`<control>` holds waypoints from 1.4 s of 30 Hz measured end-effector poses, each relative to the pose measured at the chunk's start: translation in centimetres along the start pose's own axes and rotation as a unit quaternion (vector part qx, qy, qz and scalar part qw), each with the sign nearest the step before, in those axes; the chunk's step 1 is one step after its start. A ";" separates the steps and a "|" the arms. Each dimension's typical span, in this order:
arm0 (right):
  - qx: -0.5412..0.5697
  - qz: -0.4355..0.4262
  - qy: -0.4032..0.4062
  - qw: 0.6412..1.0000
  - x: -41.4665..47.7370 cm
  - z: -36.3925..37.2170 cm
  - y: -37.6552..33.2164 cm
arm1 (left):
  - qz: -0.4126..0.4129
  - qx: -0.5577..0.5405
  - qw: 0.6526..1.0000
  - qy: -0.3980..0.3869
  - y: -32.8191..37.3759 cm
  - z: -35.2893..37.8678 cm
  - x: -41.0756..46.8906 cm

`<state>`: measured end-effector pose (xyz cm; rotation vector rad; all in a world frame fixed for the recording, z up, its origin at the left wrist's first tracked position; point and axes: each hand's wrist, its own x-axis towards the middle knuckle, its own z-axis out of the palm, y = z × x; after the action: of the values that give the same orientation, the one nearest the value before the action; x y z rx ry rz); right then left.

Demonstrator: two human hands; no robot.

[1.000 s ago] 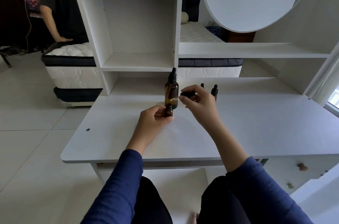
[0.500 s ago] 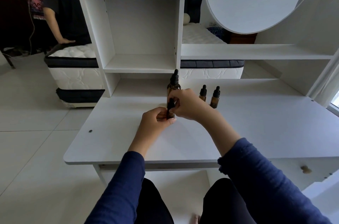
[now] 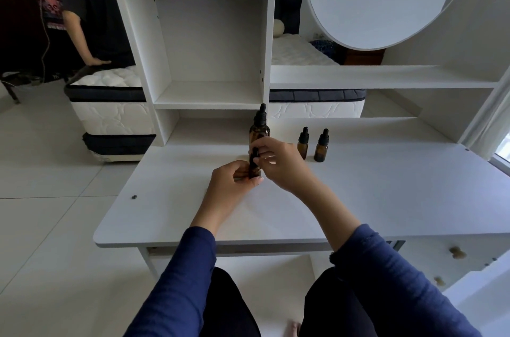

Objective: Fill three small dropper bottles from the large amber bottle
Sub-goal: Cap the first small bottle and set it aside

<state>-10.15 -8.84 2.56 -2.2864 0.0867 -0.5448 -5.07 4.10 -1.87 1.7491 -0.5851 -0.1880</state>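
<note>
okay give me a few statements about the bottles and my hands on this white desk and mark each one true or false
1. The left hand holds a small dropper bottle on the desk. True.
2. The right hand rests flat on the desk, away from the bottles. False: its fingers are at the black cap of the small bottle the left hand holds.
3. Two small capped bottles, one beside the other, stand upright to the right of the hands. True.
4. The large amber bottle lies on its side. False: it stands upright behind the hands.
5. The large amber bottle has its dropper cap on. True.
</note>
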 end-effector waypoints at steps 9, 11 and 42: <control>0.079 -0.004 0.055 0.995 -0.7 1.2 0.5 | -0.001 0.007 1.000 -0.008 -0.4 -0.1 0.3; 0.081 -0.007 0.060 0.995 -0.9 1.4 0.6 | -0.002 0.008 1.000 -0.010 -0.4 -0.1 0.3; 0.122 0.034 0.086 0.988 -0.6 1.8 0.8 | -0.007 0.009 1.000 0.022 0.3 0.1 0.3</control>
<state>-9.91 -8.09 0.65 -1.9892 0.1719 -0.6773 -4.91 3.79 -1.59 1.7716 -0.5432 -0.1541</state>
